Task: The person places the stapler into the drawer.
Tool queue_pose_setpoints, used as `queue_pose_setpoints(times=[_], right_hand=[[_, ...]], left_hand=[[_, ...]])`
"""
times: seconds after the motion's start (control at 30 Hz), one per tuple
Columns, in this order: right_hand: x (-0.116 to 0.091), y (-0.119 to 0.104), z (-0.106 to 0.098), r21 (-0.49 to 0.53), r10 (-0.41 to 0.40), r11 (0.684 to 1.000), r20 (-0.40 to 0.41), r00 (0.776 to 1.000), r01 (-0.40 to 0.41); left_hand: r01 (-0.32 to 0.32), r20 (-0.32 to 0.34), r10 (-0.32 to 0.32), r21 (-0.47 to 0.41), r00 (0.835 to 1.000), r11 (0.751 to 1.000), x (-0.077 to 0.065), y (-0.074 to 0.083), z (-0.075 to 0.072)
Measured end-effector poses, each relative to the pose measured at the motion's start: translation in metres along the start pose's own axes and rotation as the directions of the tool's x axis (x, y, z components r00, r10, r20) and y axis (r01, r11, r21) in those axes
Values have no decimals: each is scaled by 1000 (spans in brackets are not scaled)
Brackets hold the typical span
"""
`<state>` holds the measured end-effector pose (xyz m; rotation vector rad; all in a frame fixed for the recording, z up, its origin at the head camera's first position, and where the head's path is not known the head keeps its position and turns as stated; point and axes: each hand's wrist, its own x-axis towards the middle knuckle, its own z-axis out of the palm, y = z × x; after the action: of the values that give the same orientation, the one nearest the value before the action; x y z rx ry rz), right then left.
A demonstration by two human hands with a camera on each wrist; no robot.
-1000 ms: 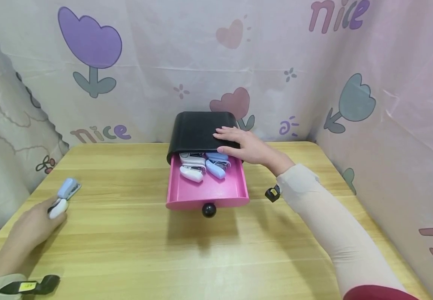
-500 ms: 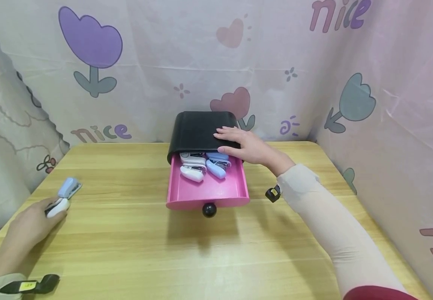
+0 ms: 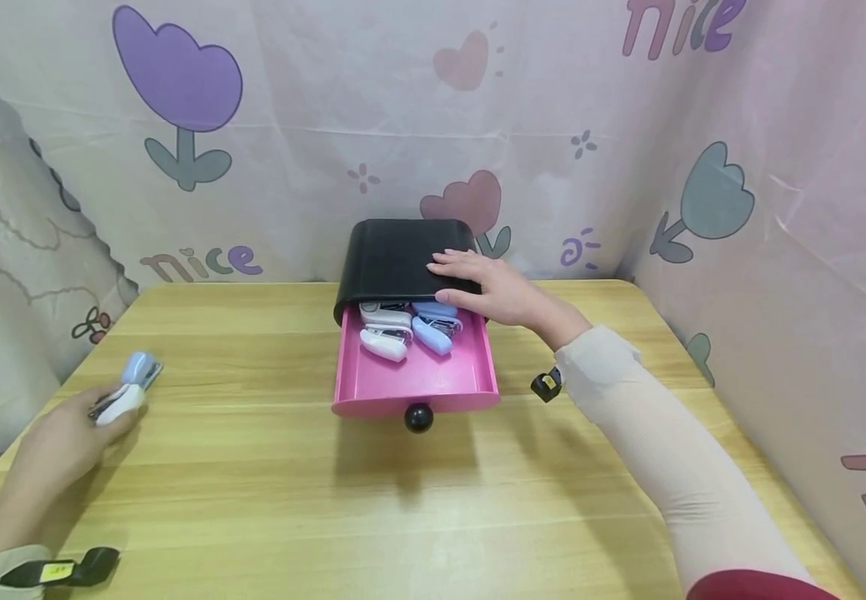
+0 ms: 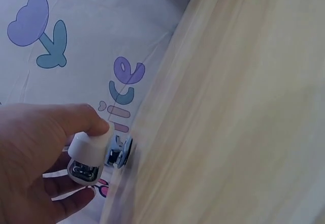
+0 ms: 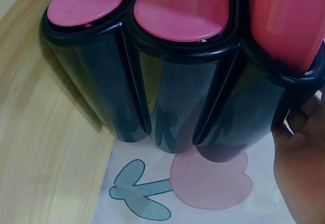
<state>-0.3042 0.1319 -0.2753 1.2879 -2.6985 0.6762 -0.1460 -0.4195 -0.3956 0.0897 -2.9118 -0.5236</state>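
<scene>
In the head view my left hand (image 3: 65, 446) grips a white mini stapler (image 3: 121, 403) between thumb and fingers at the table's left side. Just beyond it stands a light blue stapler (image 3: 140, 368); the left wrist view shows the white stapler (image 4: 89, 150) partly overlapping the blue one (image 4: 119, 152). My right hand (image 3: 496, 287) rests with extended fingers on top of the black drawer cabinet (image 3: 395, 258). Its pulled-out pink drawer (image 3: 417, 382) holds white staplers (image 3: 383, 343) on the left and blue ones (image 3: 433, 333) on the right, the rear ones partly hidden under the cabinet top.
A round black knob (image 3: 418, 418) juts from the drawer front over the wooden table (image 3: 252, 500). In the right wrist view two lower pink drawers (image 5: 183, 10) are shut. Printed cloth (image 3: 312, 125) hangs behind and along both sides of the table.
My left hand has shifted the white stapler slightly to the right and forward, closer to the blue one. The right hand and drawer stay in place; the head view tilts down a little.
</scene>
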Motion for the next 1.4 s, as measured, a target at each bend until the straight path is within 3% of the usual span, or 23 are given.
queue_pose_setpoints(times=[0.53, 0.8, 1.2, 1.4], right_hand=[[-1, -1, -1, 9, 5, 1000, 1, 1000, -5], [-1, -1, 0, 3, 17, 1000, 7, 1000, -17], [1, 0, 0, 0, -13, 1000, -1, 1000, 13], [1, 0, 0, 2, -11, 1000, 0, 1000, 11]], left_hand=[[-156, -84, 151, -59, 985, 986, 5, 44, -7], [-210, -75, 205, -64, 976, 976, 9, 68, -17], [-338, -88, 333, -53, 939, 940, 12, 126, -33], [-422, -133, 413, -46, 901, 906, 13, 154, -39]])
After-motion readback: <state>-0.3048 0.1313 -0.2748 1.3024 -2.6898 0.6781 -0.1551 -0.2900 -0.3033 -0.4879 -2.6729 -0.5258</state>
